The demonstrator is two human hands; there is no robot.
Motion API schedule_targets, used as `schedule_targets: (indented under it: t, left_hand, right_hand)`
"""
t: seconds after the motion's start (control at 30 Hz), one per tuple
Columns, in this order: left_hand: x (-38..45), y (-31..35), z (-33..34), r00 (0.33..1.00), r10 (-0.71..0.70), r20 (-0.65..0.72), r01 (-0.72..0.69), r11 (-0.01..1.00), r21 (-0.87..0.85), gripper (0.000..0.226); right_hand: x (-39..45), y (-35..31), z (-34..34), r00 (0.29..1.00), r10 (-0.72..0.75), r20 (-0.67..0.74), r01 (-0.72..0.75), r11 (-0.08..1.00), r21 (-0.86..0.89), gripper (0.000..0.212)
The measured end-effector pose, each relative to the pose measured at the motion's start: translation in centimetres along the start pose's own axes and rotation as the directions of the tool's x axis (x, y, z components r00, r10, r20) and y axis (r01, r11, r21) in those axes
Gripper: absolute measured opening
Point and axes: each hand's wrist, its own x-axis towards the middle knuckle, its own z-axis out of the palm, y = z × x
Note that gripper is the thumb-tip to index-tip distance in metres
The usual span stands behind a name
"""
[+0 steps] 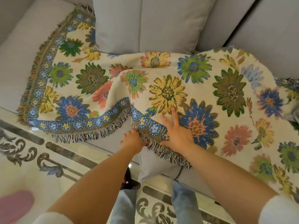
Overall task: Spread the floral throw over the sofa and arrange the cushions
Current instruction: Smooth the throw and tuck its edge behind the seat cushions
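The right hand lies flat with fingers spread on the floral throw, near its fringed front edge. The left hand pinches that edge from beneath. The throw lies rumpled across the grey sofa seat, below a grey cushion.

Cream floral throw, blue-bordered; plain grey sofa; scroll-patterned floor

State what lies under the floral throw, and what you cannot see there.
Under the floral throw is the grey sofa seat, bare below its fringed edge. The left hand reaches beneath, fingers hidden. The covered seat cannot be seen.
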Motion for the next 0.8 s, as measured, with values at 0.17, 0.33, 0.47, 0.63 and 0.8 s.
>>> schedule_targets:
  t: [0.17,0.33,0.47,0.63,0.8]
  left_hand:
    - [2.3,-2.6,1.8,0.987,0.051,0.152,-0.038,0.995,-0.088,0.079]
    - [2.2,-3.3,3.6,0.954,0.117,0.274,-0.011,0.933,-0.361,0.053]
    - [2.0,-2.7,5.5,0.973,0.069,0.222,0.096,0.752,-0.653,0.041]
    - [-0.9,-1.8,6.5,0.995,0.098,0.020,-0.056,0.717,-0.695,0.023]
    - [-6.8,-2.2,3.3,0.987,0.092,-0.128,-0.157,0.667,-0.728,0.017]
  right_hand:
    - [1.2,-2.5,1.5,0.968,0.146,-0.205,-0.132,0.988,0.080,0.040]
    - [0.2,-2.9,2.4,0.948,0.179,-0.262,-0.162,0.983,0.085,0.034]
    - [-2.3,-2.7,3.8,0.976,0.136,-0.170,-0.138,0.990,-0.004,0.073]
    - [-4.8,-2.0,5.2,0.965,0.120,-0.234,-0.133,0.990,-0.041,0.042]
    - [-7.5,-1.4,2.3,0.932,0.061,-0.358,-0.073,0.997,-0.021,0.022]
